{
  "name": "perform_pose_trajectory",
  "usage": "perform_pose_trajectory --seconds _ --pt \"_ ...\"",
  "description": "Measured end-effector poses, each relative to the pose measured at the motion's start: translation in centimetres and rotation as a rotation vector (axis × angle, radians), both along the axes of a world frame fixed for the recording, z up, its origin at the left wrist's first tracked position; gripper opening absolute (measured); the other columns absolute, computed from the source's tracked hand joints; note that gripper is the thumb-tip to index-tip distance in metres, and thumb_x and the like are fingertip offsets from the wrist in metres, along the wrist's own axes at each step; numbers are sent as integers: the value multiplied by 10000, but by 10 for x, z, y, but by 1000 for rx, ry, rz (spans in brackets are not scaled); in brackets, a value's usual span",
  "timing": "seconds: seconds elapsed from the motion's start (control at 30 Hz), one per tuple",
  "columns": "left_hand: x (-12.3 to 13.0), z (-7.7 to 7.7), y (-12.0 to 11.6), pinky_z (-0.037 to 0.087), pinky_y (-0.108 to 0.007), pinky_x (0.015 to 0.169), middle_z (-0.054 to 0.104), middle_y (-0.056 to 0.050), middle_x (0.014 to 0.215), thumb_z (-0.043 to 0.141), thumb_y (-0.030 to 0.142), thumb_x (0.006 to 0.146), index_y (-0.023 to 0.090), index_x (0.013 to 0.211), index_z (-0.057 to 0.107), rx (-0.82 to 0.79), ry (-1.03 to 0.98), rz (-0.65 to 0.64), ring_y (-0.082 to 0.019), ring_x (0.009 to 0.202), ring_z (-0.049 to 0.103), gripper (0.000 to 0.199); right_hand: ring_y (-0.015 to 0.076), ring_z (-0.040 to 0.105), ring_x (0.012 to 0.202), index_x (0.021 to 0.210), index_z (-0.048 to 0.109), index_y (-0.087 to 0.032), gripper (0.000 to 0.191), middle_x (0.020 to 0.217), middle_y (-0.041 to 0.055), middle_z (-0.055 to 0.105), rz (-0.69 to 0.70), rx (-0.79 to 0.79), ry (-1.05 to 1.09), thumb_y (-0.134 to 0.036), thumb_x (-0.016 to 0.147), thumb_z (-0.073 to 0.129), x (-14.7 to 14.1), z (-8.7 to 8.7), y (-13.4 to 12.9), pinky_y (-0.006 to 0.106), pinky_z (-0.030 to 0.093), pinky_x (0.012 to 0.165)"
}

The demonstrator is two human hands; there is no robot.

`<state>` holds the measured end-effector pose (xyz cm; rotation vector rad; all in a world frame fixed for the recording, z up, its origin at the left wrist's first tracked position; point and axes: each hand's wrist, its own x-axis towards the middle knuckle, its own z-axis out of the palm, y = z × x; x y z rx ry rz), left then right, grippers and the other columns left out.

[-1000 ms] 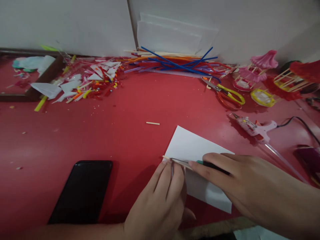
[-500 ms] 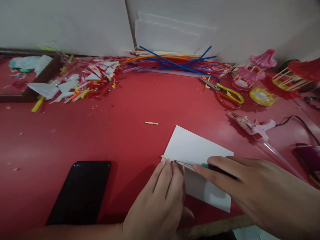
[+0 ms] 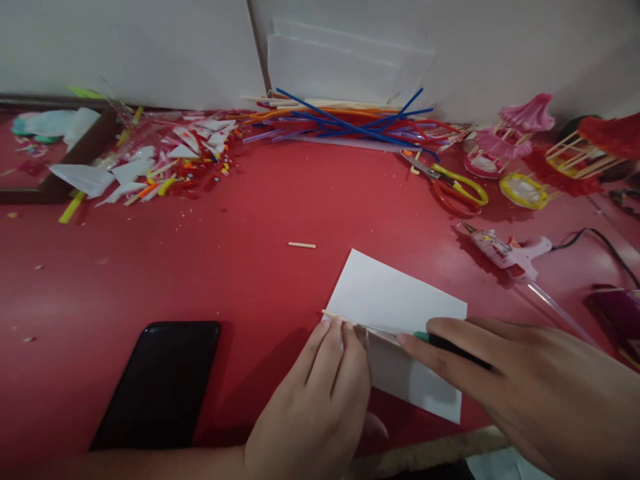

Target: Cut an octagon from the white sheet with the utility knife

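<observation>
My left hand (image 3: 320, 387) has its fingertips pressed together on a thin wooden stick (image 3: 327, 313), holding it down over a white card (image 3: 400, 287). The stick's pale tip pokes out past the card's left edge. In my closed right hand (image 3: 510, 373) is a craft knife (image 3: 424, 337) with a green and black handle. Its slim blade lies along the stick, just right of my left fingertips. My right index finger reaches forward along the blade. Most of the handle is hidden in my palm. A short cut piece of stick (image 3: 302, 245) rests on the red table beyond the card.
A black phone (image 3: 157, 387) lies left of my left hand. On the right are a hot glue gun (image 3: 510, 257), scissors (image 3: 450, 183) and small stick-and-pink-frill models (image 3: 525, 117). Pipe cleaners (image 3: 350, 123) and colourful scraps (image 3: 170, 167) line the wall.
My right hand has slid slightly to the right with the craft knife, away from my left fingertips. My left hand has stayed on the stick. The view has shifted a little.
</observation>
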<state>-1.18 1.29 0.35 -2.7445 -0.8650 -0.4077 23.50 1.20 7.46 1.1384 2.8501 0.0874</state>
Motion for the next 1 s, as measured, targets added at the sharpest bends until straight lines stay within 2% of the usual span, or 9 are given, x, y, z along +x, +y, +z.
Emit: perform_pose_trajectory --seconds 0.2,0.33,0.5,0.7,0.87,1.0 --pt "-1 -1 -2 371 -449 1096 651 -176 1229 495 297 958 -22 1249 579 1 1 6 -320 1138 609 440 184 634 585 1308 539 -176 746 917 45 707 21 -89 59 -22 589 415 6 4 0 303 498 481" --pt "-1 -1 -2 366 -456 1096 646 -189 1243 511 319 956 -34 1268 557 -20 8 -5 -337 1147 606 473 183 622 573 1348 510 -210 761 949 39 699 -3 -111 66 -33 615 412 13 0 -7 309 482 470" --pt "1 1 -1 375 -458 1084 656 -195 1227 485 366 980 -38 1258 557 -28 4 1 -348 1141 617 496 187 661 656 1399 464 -232 835 1003 31 696 -37 -110 30 -17 594 412 18 -1 -15 306 495 505" --pt "1 2 -1 393 -453 1074 670 -190 1205 523 303 950 -36 1260 555 -19 3 4 -351 1127 626 461 171 674 648 1376 488 -235 824 991 18 704 -42 -109 54 -5 589 401 20 0 -17 293 472 472" --pt "2 2 0 403 -439 1070 675 -170 1204 434 402 1007 -8 1265 564 -32 5 26 -330 1128 625 502 181 687 669 1379 498 -242 829 1007 16 716 -48 -112 70 3 593 398 23 1 -20 293 498 481" --pt "3 1 0 416 -450 1066 676 -178 1201 376 500 1014 -11 1249 584 -44 12 16 -340 1139 621 600 174 677 647 1339 548 -277 769 1025 21 722 -107 -104 83 14 645 396 27 3 -25 284 477 464"
